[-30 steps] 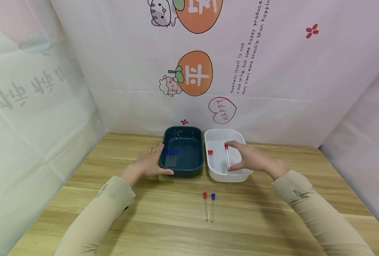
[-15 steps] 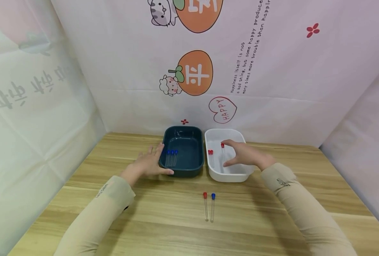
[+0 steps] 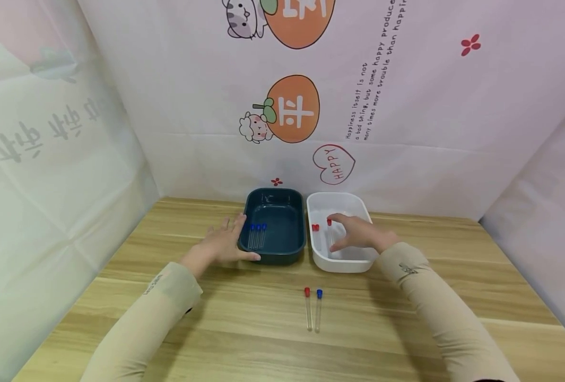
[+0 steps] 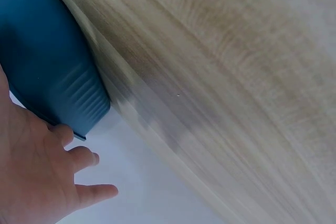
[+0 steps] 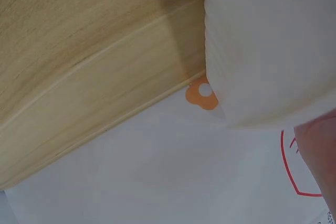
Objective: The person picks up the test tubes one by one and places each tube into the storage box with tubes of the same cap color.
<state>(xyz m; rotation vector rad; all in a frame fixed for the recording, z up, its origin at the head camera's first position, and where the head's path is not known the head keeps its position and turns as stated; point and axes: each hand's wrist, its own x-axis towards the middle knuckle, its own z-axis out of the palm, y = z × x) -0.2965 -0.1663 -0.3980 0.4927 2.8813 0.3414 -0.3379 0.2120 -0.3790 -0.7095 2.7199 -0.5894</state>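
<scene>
The held tube [image 3: 330, 232], pinched by the right hand [image 3: 358, 232], is in or just over the white tray [image 3: 341, 265], by 2 laid red tubes [image 3: 315, 228]. 3 blue tubes [image 3: 258, 236] lie in the left, dark tray [image 3: 284, 233], touched by the spread left hand [image 3: 222, 246]; 1 loose red tube [image 3: 308, 311] and 1 loose blue tube [image 3: 318, 312] remain near. The held tube has moved left.

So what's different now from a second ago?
The right hand moved left over the white tray, bringing its red tube closer to the two red caps there. Nothing was newly gripped or let go. The left hand stayed at the dark tray, and both table tubes stayed put.
</scene>
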